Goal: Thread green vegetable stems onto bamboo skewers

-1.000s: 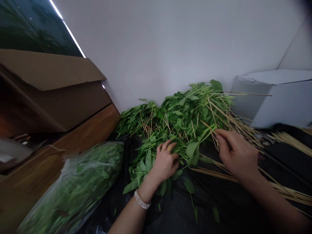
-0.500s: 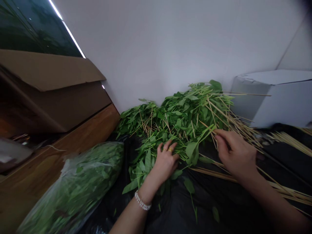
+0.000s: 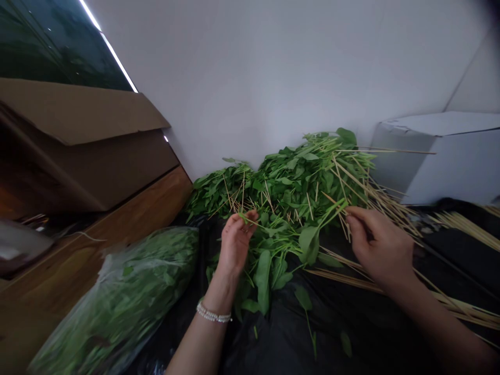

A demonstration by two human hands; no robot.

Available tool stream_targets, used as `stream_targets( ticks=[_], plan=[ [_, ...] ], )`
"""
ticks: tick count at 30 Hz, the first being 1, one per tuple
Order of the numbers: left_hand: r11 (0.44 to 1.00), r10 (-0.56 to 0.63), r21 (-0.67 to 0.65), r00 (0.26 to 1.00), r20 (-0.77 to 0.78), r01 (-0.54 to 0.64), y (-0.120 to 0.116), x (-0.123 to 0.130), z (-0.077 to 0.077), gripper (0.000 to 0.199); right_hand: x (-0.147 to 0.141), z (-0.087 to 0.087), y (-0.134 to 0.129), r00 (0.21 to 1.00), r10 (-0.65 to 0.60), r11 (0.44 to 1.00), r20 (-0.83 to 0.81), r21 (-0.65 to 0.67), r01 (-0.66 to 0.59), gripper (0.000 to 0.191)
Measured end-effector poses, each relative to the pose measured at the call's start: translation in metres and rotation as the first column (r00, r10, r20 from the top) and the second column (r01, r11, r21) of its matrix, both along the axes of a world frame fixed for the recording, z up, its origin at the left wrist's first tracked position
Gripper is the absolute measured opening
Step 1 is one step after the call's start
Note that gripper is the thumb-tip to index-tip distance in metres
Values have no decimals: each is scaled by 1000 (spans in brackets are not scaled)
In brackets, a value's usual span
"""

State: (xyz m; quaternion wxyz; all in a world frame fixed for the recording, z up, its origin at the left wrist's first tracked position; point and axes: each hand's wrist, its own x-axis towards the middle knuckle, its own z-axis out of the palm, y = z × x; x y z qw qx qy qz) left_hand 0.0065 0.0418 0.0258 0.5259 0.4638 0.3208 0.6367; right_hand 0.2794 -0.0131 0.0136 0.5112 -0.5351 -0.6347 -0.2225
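My right hand point(image 3: 380, 247) pinches a thin wooden skewer point(image 3: 329, 198) whose bare tip points up and left. Green stems lie across that skewer near my fingertips, and a broad leaf point(image 3: 308, 244) hangs below them. On the left, the fingers of my left hand point(image 3: 236, 242) are closed on a leafy green stem point(image 3: 253, 221), raised a little above a loose heap of leafy greens point(image 3: 279, 260). Its far end runs rightward among the other greens. Behind both hands rises a larger pile of greens point(image 3: 289, 172) with several skewers sticking out.
A tied clear plastic bag of greens point(image 3: 128, 291) lies on the left, beside a wooden board point(image 3: 156, 205) and an open cardboard box point(image 3: 117, 161). Several loose skewers point(image 3: 464, 307) lie on black plastic sheeting point(image 3: 281, 344) at right. A white box point(image 3: 453, 161) stands against the wall.
My left hand has lifted from the loose heap and moved left and up, now closed on a leafy stem. The right hand with its skewer has hardly moved.
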Motion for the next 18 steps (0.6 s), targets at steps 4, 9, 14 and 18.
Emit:
stream_targets(
  ticks=[4, 9, 14, 18],
  plan=[
    [987, -69, -138, 990, 125, 86, 2, 0, -2, 19, -2, 1, 0, 1000, 21, 1000, -17, 14, -21, 16],
    [962, -187, -196, 982, 36, 190, -5, 17, -16, 32, -17, -8, -4, 982, 186, 982, 12, -33, -186, 18],
    [951, -218, -220, 976, 11, 215, -8, 24, -25, 32, -36, -21, -11, 918, 390, 914, 72, -153, -376, 24],
    [953, -225, -210, 974, -6, 218, -9, 25, -24, 28, -43, -26, -15, 907, 406, 904, 112, -197, -380, 26]
  ],
)
